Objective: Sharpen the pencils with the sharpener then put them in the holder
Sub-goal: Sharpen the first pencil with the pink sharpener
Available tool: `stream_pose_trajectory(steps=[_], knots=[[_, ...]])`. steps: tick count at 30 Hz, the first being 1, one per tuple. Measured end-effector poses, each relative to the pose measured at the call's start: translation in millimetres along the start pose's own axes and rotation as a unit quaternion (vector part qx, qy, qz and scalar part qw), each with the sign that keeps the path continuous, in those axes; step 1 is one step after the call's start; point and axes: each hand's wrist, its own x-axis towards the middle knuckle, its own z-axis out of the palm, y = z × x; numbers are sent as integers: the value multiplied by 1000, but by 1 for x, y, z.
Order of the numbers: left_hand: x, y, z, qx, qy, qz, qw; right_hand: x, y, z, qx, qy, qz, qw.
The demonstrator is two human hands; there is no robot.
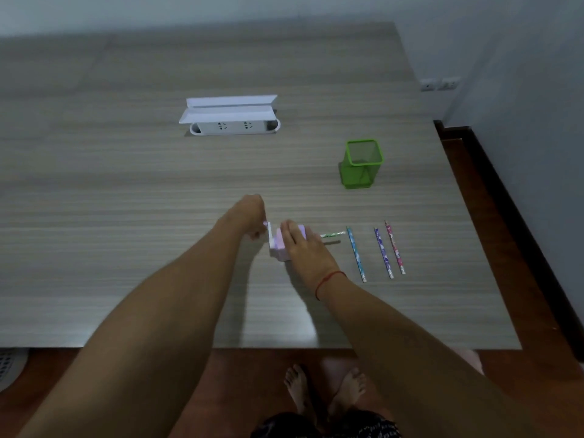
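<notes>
A small lilac crank sharpener (pixel 278 246) stands on the wooden desk (pixel 126 191). My right hand (pixel 303 248) lies flat over its top and holds it down. My left hand (pixel 252 216) is closed on the crank handle at the sharpener's left side. A green patterned pencil (pixel 332 234) sticks out of the sharpener to the right, level above the desk. Three more pencils lie side by side further right: a blue one (pixel 356 253), a purple one (pixel 383 252) and a pink one (pixel 395 247). The green mesh holder (pixel 361 164) stands upright and empty behind them.
A white socket box (pixel 232 118) with its lid flipped up sits at the desk's middle back. The desk's right edge (pixel 493 248) runs close to the pencils, with red-brown floor beyond. The front edge lies just below my forearms.
</notes>
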Motion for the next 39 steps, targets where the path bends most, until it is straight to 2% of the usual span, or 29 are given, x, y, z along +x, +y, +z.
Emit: stream_pose_trajectory(steps=[5, 7, 10, 11, 14, 16, 20, 24, 28, 33, 36, 37, 39], knots=[[-16, 11, -29, -37, -239, -31, 970, -6, -2, 2, -15, -6, 2, 1000], [-17, 9, -19, -57, -294, -54, 952, -6, 0, -5, -24, -15, -11, 1000], [-19, -3, 23, -53, -335, -54, 939, -2, -1, -9, 16, -1, 3, 1000], [-18, -6, 38, -56, -331, -58, 940, -2, 0, -10, 29, 10, 8, 999], [-14, -12, 62, -95, -202, -65, 973, -3, 4, -13, 41, 42, -13, 998], [-14, -13, 61, -108, -159, -51, 980, -3, 6, -12, 48, 55, -9, 997], [-18, -11, 59, -122, -147, -36, 981, -2, 4, -5, 52, 15, 1, 999], [-16, -17, 63, -144, -114, -27, 983, -2, 4, -3, 38, 34, 6, 999], [-11, -19, 60, -118, -97, -21, 988, -1, 1, -6, 34, 57, 21, 998], [-9, -14, 55, 0, 44, -18, 999, 2, 2, -5, 57, 72, 15, 996], [-2, -12, 43, 2, 94, -6, 996, 2, 1, -15, 70, 47, 20, 996], [1, -12, 33, -11, 95, 9, 995, 0, 1, -21, 78, 32, 9, 996], [4, -14, 9, -41, 48, 31, 998, -1, 0, -21, 49, 50, 21, 997]])
